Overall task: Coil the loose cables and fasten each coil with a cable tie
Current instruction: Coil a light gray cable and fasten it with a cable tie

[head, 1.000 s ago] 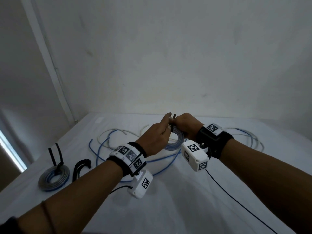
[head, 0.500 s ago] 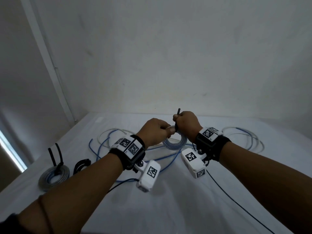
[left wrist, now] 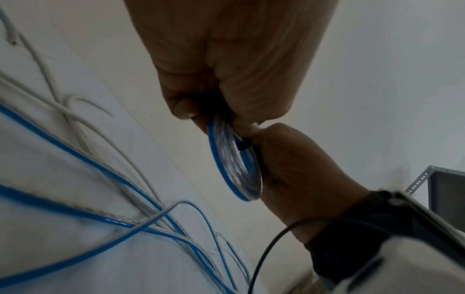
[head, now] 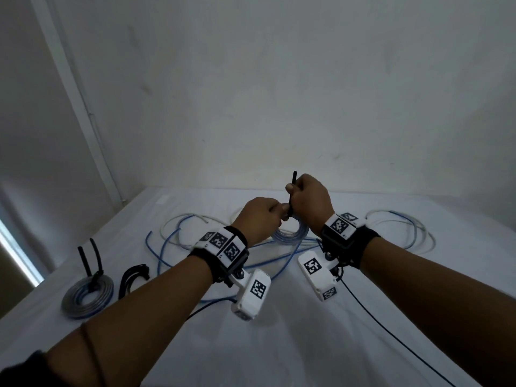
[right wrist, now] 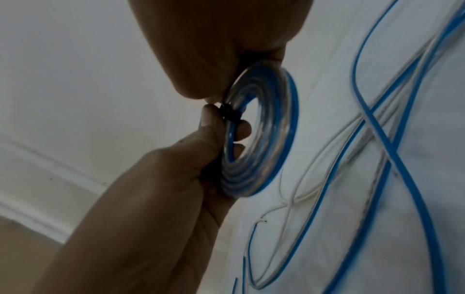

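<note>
We are cinching the second coil [head: 290,233] — left hand [head: 258,219] gripping it, right hand [head: 310,201] pulling the cable tie [head: 293,188] — while one tied coil [head: 86,296] is lying at 8 o'clock and loose cables [head: 178,241] are waiting.

From below, the left hand [left wrist: 226,59] pinches the rim of a small blue-and-clear cable coil [left wrist: 236,165] between thumb and fingers [left wrist: 181,107]. The right hand [left wrist: 297,169] meets it just beneath those fingers, pressed against the coil's far side, where a bit of black cable tie [left wrist: 243,144] shows. Well below and left of the fingers, loose blue and white cables [left wrist: 105,171] cross on the white surface [left wrist: 50,179]. A thin black cord [left wrist: 266,250] curves by the right wrist.
</note>
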